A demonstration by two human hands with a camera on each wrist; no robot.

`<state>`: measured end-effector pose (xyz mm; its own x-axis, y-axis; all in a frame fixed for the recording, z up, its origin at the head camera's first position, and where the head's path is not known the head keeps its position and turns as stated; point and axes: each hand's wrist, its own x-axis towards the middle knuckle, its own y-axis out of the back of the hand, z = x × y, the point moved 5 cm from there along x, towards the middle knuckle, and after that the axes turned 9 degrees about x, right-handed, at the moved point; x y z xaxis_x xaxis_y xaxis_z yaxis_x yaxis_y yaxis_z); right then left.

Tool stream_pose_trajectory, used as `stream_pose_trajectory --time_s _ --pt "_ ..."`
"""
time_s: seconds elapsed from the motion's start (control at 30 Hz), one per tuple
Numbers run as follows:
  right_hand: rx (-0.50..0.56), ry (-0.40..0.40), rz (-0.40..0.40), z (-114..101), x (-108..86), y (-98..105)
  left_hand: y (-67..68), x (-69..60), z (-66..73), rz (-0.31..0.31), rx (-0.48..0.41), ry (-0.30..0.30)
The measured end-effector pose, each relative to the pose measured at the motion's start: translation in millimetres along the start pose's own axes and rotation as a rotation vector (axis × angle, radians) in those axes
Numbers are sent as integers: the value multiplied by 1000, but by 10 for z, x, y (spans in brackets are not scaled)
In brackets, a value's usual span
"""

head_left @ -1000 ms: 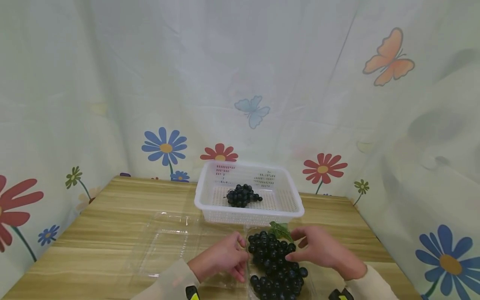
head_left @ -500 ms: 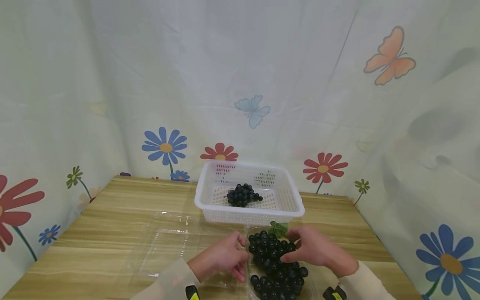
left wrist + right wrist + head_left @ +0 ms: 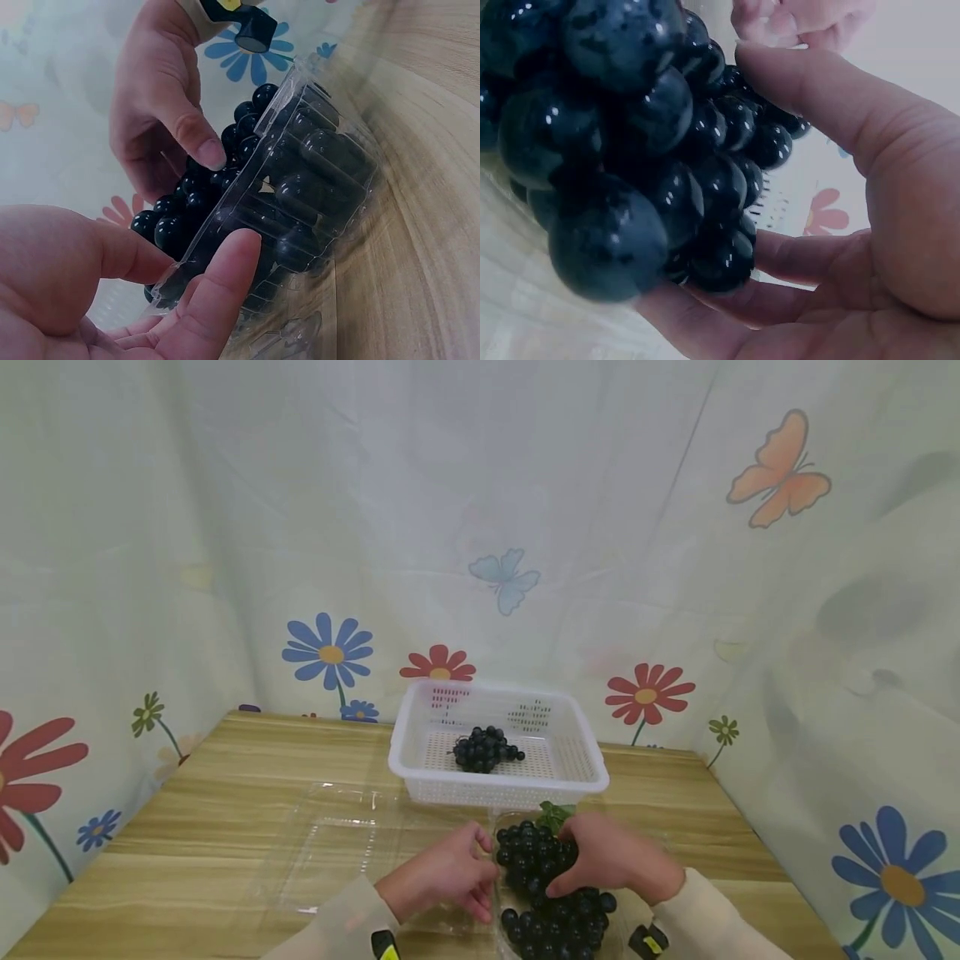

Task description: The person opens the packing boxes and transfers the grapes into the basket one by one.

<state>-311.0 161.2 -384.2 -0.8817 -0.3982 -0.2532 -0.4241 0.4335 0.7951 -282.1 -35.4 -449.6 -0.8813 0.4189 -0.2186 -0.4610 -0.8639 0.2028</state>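
Note:
Dark grapes (image 3: 528, 856) fill a clear plastic box (image 3: 349, 161) at the front of the table. My left hand (image 3: 446, 877) holds the box's left rim, thumb at the edge and fingers against the outer wall, as the left wrist view shows. My right hand (image 3: 618, 860) reaches over from the right. Its thumb lies on top of the grapes and its fingers curl round their far side; the right wrist view shows the bunch (image 3: 660, 150) between them. A green leaf (image 3: 555, 815) pokes out at the box's back end, partly behind my right hand.
Behind the box stands a white perforated basket (image 3: 495, 789) with a smaller bunch of dark grapes (image 3: 483, 750) inside. A clear open lid or tray (image 3: 330, 852) lies flat to the left. A flower-printed curtain (image 3: 480, 527) encloses the wooden table (image 3: 247, 793).
My right hand has moved left and inward over the grapes, its thumb and fingers now closer round them. My left hand has stayed at the box rim.

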Motion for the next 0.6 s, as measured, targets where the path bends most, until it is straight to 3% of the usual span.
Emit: stream_pose_trajectory --time_s 0.4,0.6 --pt "-67 -25 -60 -7 83 -145 -23 26 -4 -2 -10 -13" --pt "-143 -55 -50 -26 92 -210 -28 22 -18 3 -2 -7"
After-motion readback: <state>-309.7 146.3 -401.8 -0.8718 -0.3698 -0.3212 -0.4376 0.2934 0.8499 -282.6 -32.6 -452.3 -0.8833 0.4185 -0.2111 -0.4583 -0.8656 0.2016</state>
